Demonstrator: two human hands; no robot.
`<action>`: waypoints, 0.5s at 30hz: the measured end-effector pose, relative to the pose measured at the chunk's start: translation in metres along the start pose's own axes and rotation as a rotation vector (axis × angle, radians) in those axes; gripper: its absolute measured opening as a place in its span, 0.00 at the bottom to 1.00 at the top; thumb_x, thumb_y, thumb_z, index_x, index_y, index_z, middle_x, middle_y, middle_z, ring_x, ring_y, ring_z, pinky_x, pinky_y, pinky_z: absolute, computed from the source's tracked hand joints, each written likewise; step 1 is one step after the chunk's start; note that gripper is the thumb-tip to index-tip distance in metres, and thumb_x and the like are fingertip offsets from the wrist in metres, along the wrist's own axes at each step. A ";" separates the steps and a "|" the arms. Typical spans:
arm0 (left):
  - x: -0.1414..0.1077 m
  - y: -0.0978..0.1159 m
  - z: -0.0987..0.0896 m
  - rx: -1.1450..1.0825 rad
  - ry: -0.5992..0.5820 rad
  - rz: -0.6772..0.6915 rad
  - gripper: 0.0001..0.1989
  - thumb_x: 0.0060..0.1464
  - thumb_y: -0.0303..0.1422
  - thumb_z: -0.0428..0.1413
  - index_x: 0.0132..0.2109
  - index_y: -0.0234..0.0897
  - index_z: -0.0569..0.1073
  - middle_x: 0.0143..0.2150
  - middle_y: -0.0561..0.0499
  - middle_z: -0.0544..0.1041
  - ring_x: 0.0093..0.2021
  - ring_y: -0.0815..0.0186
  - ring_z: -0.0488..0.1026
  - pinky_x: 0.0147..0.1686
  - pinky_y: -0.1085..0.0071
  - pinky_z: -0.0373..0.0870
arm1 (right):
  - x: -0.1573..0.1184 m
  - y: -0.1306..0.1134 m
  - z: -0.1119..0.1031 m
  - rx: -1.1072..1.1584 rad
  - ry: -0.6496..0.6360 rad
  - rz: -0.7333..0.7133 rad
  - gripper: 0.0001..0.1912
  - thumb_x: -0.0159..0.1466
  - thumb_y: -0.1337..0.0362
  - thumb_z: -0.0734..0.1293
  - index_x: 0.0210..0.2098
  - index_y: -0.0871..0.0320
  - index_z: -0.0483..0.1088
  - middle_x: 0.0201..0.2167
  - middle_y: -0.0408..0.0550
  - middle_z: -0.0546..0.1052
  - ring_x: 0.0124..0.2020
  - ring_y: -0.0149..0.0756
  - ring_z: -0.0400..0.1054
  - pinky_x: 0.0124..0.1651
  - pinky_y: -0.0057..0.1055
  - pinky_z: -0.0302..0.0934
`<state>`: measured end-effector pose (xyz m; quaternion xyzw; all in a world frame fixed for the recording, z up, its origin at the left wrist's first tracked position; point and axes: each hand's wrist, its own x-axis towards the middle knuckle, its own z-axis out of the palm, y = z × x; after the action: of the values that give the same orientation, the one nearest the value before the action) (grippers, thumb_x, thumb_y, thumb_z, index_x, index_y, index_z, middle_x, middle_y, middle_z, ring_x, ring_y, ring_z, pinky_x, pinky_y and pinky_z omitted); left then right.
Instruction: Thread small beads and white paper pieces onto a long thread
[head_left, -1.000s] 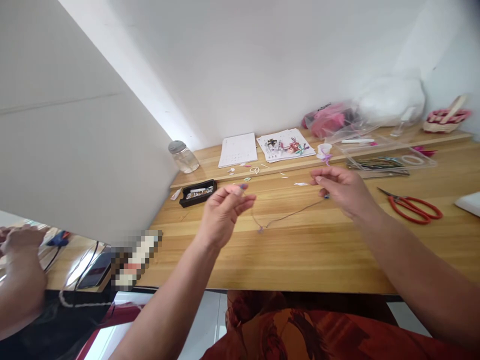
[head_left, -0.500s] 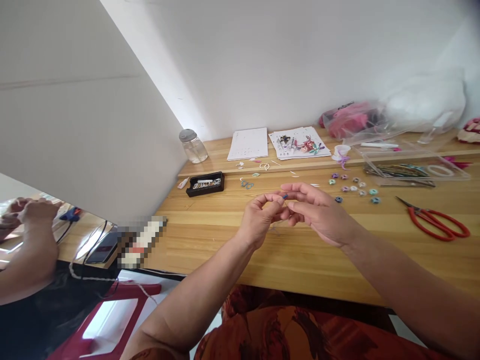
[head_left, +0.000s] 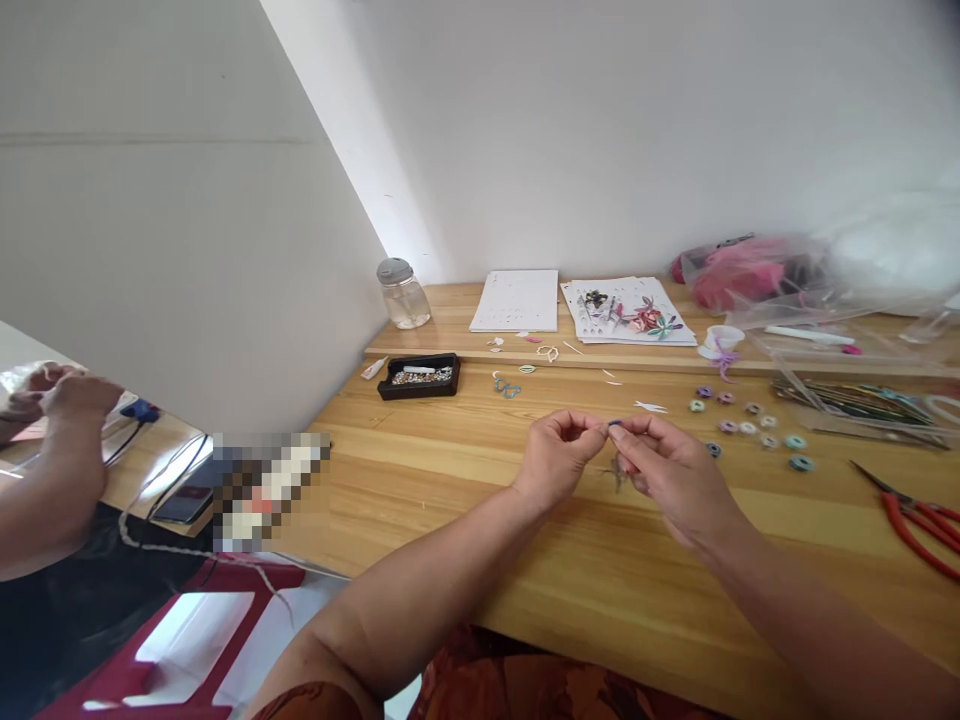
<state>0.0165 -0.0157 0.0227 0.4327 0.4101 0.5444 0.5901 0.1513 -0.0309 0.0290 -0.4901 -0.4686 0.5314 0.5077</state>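
Over the wooden table (head_left: 450, 460), my left hand (head_left: 562, 455) and my right hand (head_left: 667, 465) meet at their fingertips. Both pinch a small dark blue piece (head_left: 615, 424), mostly covered by the fingers. Thin greyish threads (head_left: 616, 478) hang below it, beside my right fingers. Small bobbins of thread (head_left: 726, 427) in several colours lie right of my right hand, and a white cut piece (head_left: 649, 407) lies just behind it.
Red-handled scissors (head_left: 919, 520) lie at the right. Behind stand a black tray of beads (head_left: 420, 378), a lidded jar (head_left: 405, 295), papers (head_left: 516, 300), a white spool (head_left: 721, 342) and a clear box (head_left: 862, 405). At the left, another person's arm (head_left: 75, 440) shows.
The view has shifted left and up. My hands have come closer together at the fingertips, and my right fingers, spread before, are now closed on the blue piece.
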 end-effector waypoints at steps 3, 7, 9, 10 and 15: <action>0.006 -0.008 0.000 0.002 -0.007 -0.022 0.17 0.42 0.42 0.66 0.31 0.32 0.74 0.28 0.52 0.73 0.27 0.73 0.65 0.32 0.73 0.61 | 0.005 0.010 -0.004 0.005 0.028 0.014 0.15 0.57 0.53 0.74 0.33 0.57 0.71 0.18 0.38 0.66 0.21 0.24 0.56 0.23 0.24 0.49; 0.010 -0.014 -0.004 -0.018 -0.013 -0.068 0.17 0.43 0.43 0.66 0.32 0.32 0.75 0.29 0.52 0.74 0.29 0.72 0.67 0.34 0.72 0.63 | 0.009 0.017 -0.002 0.076 0.002 0.055 0.15 0.57 0.53 0.74 0.36 0.56 0.72 0.20 0.38 0.67 0.21 0.24 0.56 0.22 0.23 0.48; 0.012 -0.015 -0.009 -0.026 -0.018 -0.056 0.16 0.44 0.42 0.65 0.32 0.33 0.75 0.31 0.51 0.75 0.30 0.71 0.68 0.36 0.72 0.64 | 0.010 0.019 -0.001 0.116 -0.022 0.075 0.15 0.57 0.53 0.74 0.35 0.56 0.72 0.21 0.38 0.68 0.19 0.22 0.54 0.21 0.23 0.45; 0.013 -0.016 -0.012 -0.023 -0.017 -0.033 0.15 0.45 0.41 0.65 0.32 0.33 0.75 0.32 0.50 0.75 0.32 0.71 0.69 0.38 0.71 0.65 | 0.010 0.020 0.000 0.123 -0.036 0.082 0.15 0.57 0.53 0.74 0.34 0.56 0.71 0.21 0.38 0.68 0.18 0.21 0.53 0.20 0.23 0.44; 0.021 -0.014 -0.027 0.046 0.013 0.108 0.10 0.50 0.38 0.63 0.33 0.35 0.76 0.39 0.49 0.78 0.43 0.68 0.73 0.51 0.69 0.64 | 0.013 0.025 -0.004 0.037 -0.098 0.095 0.14 0.58 0.53 0.73 0.31 0.58 0.71 0.22 0.40 0.69 0.19 0.21 0.53 0.20 0.24 0.45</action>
<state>-0.0036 0.0070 0.0015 0.4640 0.4022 0.5689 0.5470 0.1532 -0.0195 0.0031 -0.4756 -0.4593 0.5868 0.4675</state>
